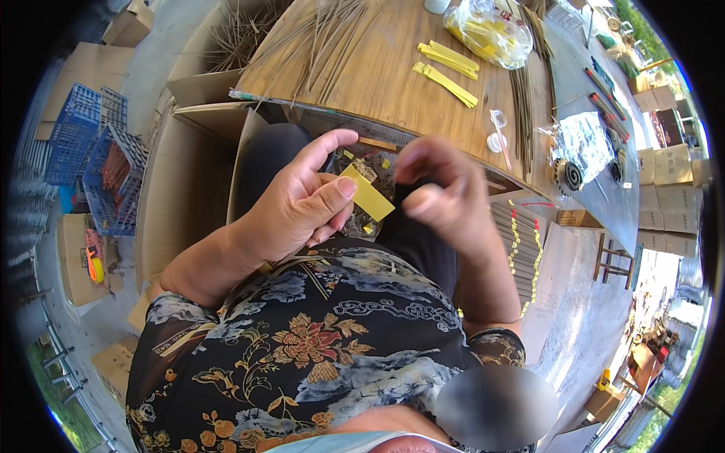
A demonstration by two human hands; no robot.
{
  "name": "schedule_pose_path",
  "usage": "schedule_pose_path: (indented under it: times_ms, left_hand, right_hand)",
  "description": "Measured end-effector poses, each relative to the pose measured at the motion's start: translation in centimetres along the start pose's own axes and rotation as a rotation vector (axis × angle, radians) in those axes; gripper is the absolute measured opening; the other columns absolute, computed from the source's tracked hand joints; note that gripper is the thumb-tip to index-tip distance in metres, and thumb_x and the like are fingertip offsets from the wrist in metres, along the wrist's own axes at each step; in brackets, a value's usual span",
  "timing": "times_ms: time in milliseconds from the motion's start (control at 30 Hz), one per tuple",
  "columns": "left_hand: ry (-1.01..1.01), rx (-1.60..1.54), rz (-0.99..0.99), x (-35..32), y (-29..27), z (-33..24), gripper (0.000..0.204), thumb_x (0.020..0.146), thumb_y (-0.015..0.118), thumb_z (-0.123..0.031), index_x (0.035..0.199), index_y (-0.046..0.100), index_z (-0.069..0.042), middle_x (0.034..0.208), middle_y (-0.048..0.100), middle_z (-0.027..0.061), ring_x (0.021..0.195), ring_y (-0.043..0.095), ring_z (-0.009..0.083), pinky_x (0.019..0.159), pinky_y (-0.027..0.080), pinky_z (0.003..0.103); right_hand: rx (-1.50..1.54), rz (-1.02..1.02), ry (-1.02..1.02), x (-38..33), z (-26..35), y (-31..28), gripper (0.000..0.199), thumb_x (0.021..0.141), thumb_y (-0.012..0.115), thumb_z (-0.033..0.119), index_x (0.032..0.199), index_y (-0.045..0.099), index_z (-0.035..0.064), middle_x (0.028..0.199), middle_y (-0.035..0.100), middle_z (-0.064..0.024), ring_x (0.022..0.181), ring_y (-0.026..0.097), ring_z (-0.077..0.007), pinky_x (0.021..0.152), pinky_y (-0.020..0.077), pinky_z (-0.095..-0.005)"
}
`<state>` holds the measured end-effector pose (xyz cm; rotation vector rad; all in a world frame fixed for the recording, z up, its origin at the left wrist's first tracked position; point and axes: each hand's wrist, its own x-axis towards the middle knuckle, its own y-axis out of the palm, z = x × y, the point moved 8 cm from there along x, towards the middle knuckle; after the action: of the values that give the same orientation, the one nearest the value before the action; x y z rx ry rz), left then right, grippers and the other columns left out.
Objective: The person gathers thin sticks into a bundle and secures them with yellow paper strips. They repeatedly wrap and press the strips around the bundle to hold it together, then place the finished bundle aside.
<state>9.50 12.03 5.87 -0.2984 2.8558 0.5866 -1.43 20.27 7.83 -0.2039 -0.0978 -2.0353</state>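
Above my lap, my left hand pinches a short yellow strip between thumb and fingers, its index finger stretched out. The strip slants down toward the right, and its free end sticks out past the thumb. To its right is my right hand, slightly blurred, with the thumb apart from the curled fingers. Nothing shows between them, and it does not touch the strip. On the wooden table ahead lie yellow strips in two small bunches.
Long thin brown sticks are spread over the table's left. A clear bag of yellow pieces and a small white tub lie farther right. An open cardboard box stands at my left, with blue crates beyond.
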Motion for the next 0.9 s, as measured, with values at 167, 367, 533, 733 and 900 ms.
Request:
schedule_pose_path:
  times_ms: [167,367,533,733,900]
  left_hand:
    - [-0.011,0.037,-0.017,0.1,-0.1,0.4,0.032,0.090,0.048,-0.028,0.109,0.037,-0.005,0.063,0.049,0.0020,0.045,0.040,0.0029,0.039,0.032,0.014]
    - [0.000,-0.060,0.088,-0.1,0.3,0.2,0.026,0.090,0.046,-0.031,0.102,0.040,-0.008,0.069,0.048,0.0044,0.047,0.039,0.0053,0.040,0.033,0.015]
    - [-0.003,-0.145,0.174,-0.3,0.6,0.4,0.024,0.091,0.044,-0.030,0.101,0.040,-0.009,0.066,0.047,0.0049,0.045,0.038,0.0061,0.039,0.032,0.017]
    - [-0.042,-0.198,0.220,-0.3,0.9,0.9,0.026,0.091,0.043,-0.032,0.101,0.040,-0.009,0.063,0.047,0.0051,0.042,0.038,0.0059,0.037,0.032,0.018]
    - [-0.033,-0.225,0.319,0.0,1.6,0.5,0.029,0.090,0.044,-0.034,0.102,0.040,-0.008,0.062,0.049,0.0062,0.040,0.040,0.0077,0.036,0.033,0.020]
  right_hand:
    - [-0.064,0.042,0.098,-0.4,-1.6,3.4,0.032,0.076,0.067,0.029,0.077,0.052,0.0008,0.061,0.051,-0.0068,0.060,0.047,-0.0078,0.053,0.0417,-0.0241]
    - [-0.032,0.101,-0.031,-0.2,-0.7,3.7,0.022,0.083,0.060,0.020,0.076,0.052,0.0014,0.063,0.052,-0.0058,0.061,0.047,-0.0086,0.055,0.0414,-0.0253]
    - [-0.057,0.151,-0.158,-0.2,-0.1,3.8,0.018,0.082,0.061,0.017,0.075,0.053,0.0021,0.064,0.051,-0.0059,0.059,0.048,-0.0148,0.053,0.0398,-0.0269]
    - [-0.050,0.168,-0.288,0.0,0.1,3.6,0.020,0.080,0.063,0.015,0.069,0.054,0.0013,0.061,0.049,-0.0062,0.056,0.048,-0.0169,0.050,0.0378,-0.0285]
    - [-0.125,0.206,-0.337,0.5,0.7,2.9,0.025,0.076,0.068,0.017,0.066,0.052,0.0010,0.058,0.046,-0.0058,0.053,0.044,-0.0145,0.048,0.0363,-0.0270]
